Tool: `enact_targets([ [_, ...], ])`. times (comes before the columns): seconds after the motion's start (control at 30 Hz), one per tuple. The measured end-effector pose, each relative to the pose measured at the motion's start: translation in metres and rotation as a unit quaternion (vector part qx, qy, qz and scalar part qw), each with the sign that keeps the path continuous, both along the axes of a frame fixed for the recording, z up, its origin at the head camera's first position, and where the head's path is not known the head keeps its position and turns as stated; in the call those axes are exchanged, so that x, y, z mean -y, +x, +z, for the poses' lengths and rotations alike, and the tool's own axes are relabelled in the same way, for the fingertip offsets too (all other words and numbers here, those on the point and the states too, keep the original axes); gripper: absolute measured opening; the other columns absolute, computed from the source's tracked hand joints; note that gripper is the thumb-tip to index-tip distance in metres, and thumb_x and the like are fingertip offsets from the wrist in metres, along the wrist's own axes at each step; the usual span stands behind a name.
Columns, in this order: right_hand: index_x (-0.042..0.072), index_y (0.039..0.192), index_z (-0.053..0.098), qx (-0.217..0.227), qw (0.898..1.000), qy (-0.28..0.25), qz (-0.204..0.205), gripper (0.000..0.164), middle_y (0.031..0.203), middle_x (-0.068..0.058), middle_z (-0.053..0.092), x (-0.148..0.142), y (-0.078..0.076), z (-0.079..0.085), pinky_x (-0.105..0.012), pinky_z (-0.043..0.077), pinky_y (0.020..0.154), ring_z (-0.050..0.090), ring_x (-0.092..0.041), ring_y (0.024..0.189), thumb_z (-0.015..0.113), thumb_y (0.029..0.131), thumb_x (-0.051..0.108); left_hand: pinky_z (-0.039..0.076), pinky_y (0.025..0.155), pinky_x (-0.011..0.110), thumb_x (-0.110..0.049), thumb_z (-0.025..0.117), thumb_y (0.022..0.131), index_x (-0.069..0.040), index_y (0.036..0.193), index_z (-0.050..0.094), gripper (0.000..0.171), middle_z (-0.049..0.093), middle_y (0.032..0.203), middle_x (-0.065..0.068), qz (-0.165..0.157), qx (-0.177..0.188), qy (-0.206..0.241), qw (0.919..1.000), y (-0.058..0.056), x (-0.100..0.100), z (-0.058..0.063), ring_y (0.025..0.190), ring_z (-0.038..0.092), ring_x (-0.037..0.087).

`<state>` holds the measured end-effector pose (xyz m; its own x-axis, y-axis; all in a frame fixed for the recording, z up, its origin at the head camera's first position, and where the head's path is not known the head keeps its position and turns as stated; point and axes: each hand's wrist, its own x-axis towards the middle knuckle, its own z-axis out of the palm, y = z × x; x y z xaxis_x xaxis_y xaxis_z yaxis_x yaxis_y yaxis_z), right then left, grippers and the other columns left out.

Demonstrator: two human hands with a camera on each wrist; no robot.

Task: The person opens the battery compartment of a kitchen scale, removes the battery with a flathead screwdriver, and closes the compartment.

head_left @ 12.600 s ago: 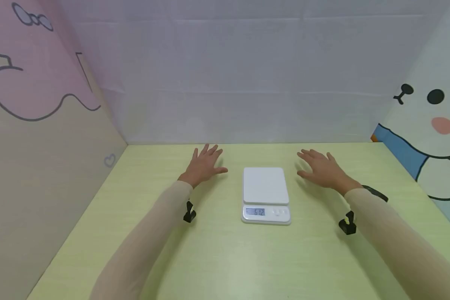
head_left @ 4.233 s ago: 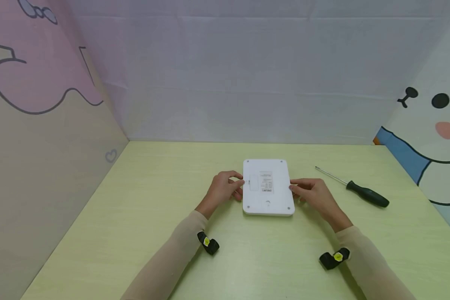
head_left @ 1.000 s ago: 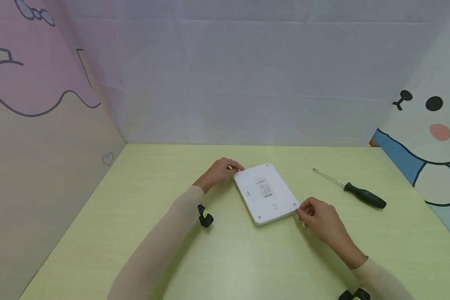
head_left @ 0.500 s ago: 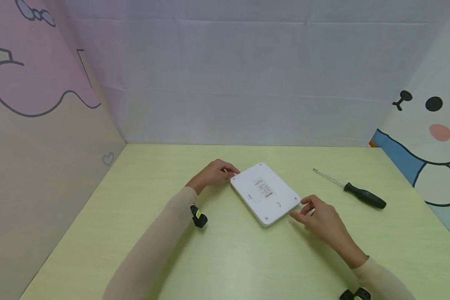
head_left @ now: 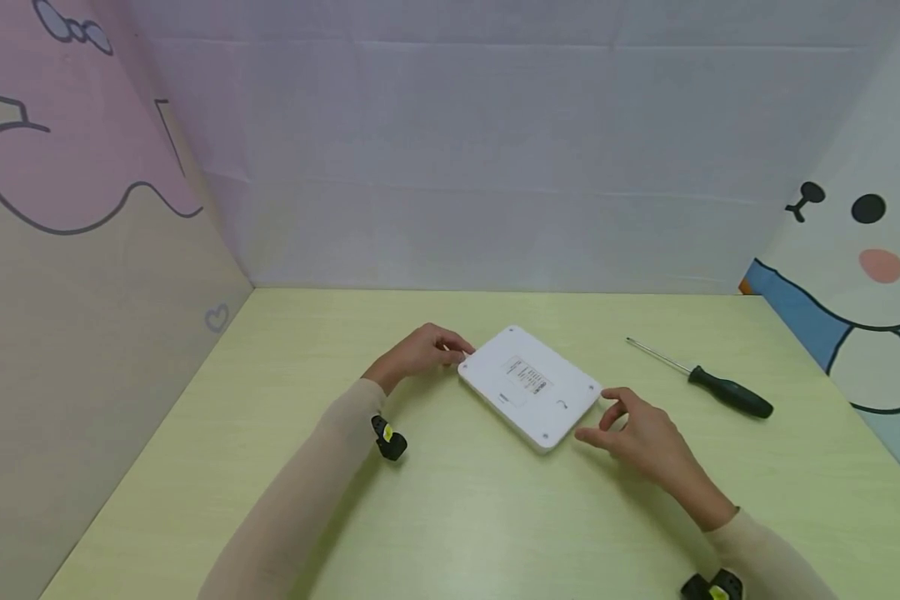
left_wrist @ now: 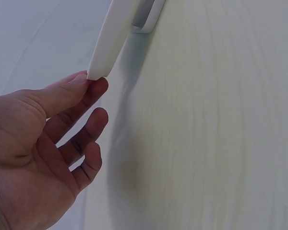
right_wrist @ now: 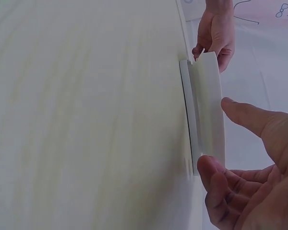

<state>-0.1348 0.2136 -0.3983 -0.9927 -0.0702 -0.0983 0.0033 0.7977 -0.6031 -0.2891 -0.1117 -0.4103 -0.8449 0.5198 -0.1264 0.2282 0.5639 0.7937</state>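
A white digital kitchen scale (head_left: 528,387) lies underside up in the middle of the table, turned at a slant. Its label, a small cover and corner screws show in the head view. My left hand (head_left: 425,350) pinches its left corner between thumb and fingers, as the left wrist view shows. At the right corner my right hand (head_left: 640,437) is spread around the near short edge; a fingertip touches the corner. Its thumb (right_wrist: 247,115) lies close to the edge, and contact is hard to tell. Display and weighing plate face down, out of sight.
A screwdriver (head_left: 731,392) with a dark green handle lies to the right, beyond my right hand, its tip toward the back. The pale wooden table (head_left: 435,517) ends at a light back wall (head_left: 450,167), with cartoon-printed walls on both sides.
Face up at first, the scale was later underside up and straight. Over the last second it turned counterclockwise; my left hand moved left and nearer, and my right thumb spread away from its fingers.
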Motion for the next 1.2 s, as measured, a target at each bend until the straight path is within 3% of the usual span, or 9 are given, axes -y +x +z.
enact_targets([
  [0.5,-0.006,0.142,0.039,0.000,0.999,0.000,0.047,0.092,0.097,-0.005,0.066,-0.012,-0.015,-0.003,-0.026,0.040,0.062,0.052,-0.014,0.070,0.079,0.078,0.046,0.047,0.072,0.027,-0.013,0.067,0.093,-0.011,0.113,0.071,0.021,0.070,0.097,0.002,-0.032,0.026,0.025,0.9988,0.008,0.005,-0.001,0.081,0.059,0.018],
  [0.83,-0.007,0.144,0.037,0.005,0.996,-0.016,0.089,0.092,0.096,-0.007,0.065,-0.025,-0.027,-0.002,-0.024,0.040,0.056,0.050,-0.013,0.069,0.080,0.079,0.041,0.049,0.070,0.027,-0.012,0.069,0.091,-0.012,0.114,0.068,0.023,0.068,0.094,0.004,-0.045,0.024,0.030,0.9982,0.017,0.005,-0.005,0.080,0.061,0.019],
  [1.2,0.003,0.152,0.031,0.068,0.987,-0.065,0.131,0.091,0.107,-0.012,0.060,-0.043,-0.048,-0.001,-0.027,0.042,0.046,0.044,-0.011,0.053,0.078,0.082,0.038,0.046,0.068,0.027,-0.013,0.071,0.090,-0.015,0.128,0.061,0.040,0.067,0.096,0.004,-0.037,0.014,0.020,0.9990,0.030,0.004,-0.006,0.078,0.061,0.020],
])
